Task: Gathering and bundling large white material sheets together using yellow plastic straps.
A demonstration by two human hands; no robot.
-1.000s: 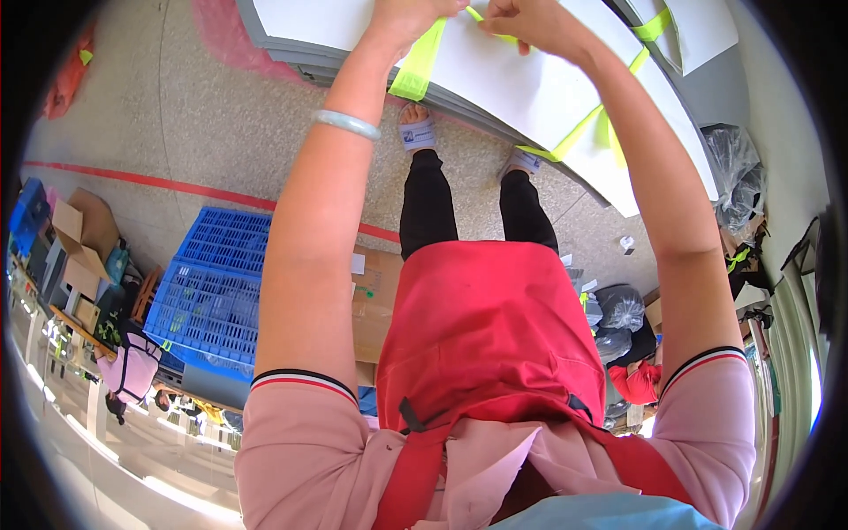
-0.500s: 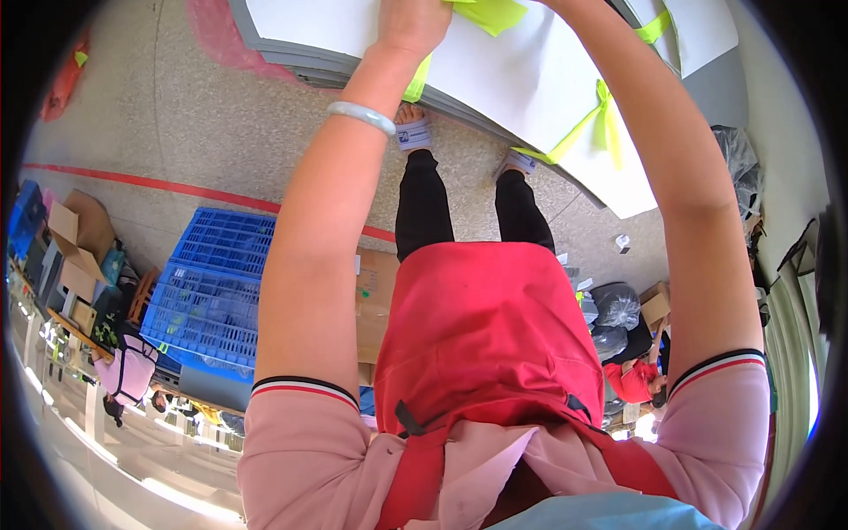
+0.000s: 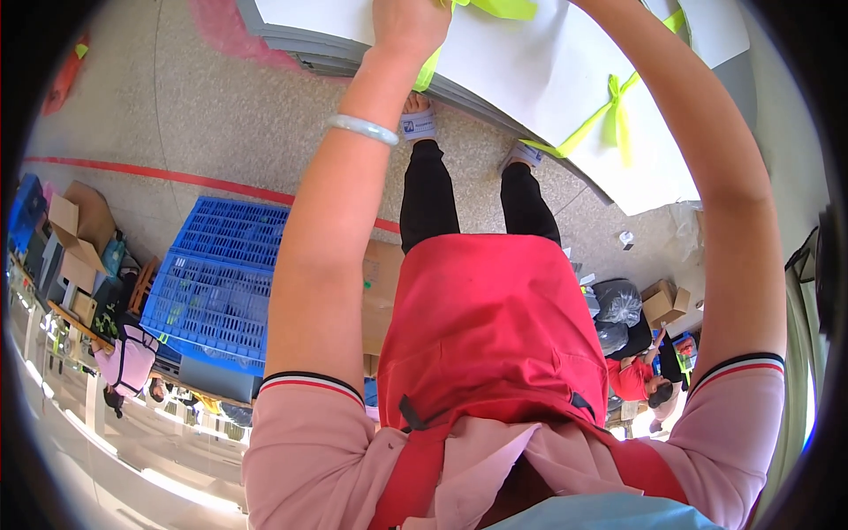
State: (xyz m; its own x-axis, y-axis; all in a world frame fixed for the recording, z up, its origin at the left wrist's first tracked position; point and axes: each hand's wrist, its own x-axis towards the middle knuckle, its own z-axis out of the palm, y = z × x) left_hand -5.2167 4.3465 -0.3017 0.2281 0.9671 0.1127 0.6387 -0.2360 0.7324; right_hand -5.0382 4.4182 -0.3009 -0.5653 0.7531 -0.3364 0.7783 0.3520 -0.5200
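A stack of large white-topped sheets with grey edges (image 3: 521, 79) lies in front of me at the top of the view. My left hand (image 3: 411, 22) is over its near edge, beside a bright yellow-green fabric strip (image 3: 503, 7); its fingers are cut off by the upper edge of the view. Below that hand, a piece of strip (image 3: 428, 72) runs down the stack's side. Farther right, another yellow-green strip is tied in a knot (image 3: 614, 93) with loose tails. My right forearm (image 3: 680, 97) reaches over the stack, its hand out of view.
Blue plastic crates (image 3: 221, 274) stand at the left, near open cardboard boxes (image 3: 84, 225). Pink plastic sheeting (image 3: 230, 40) lies by the stack. A red line (image 3: 168, 175) crosses the floor. Dark bags (image 3: 617, 302) and a person in red (image 3: 632, 378) are at the right.
My right arm has shifted outward to the right, and the right-hand strip is now drawn out toward the upper right. The left hand has moved slightly; the strip beside it has changed shape.
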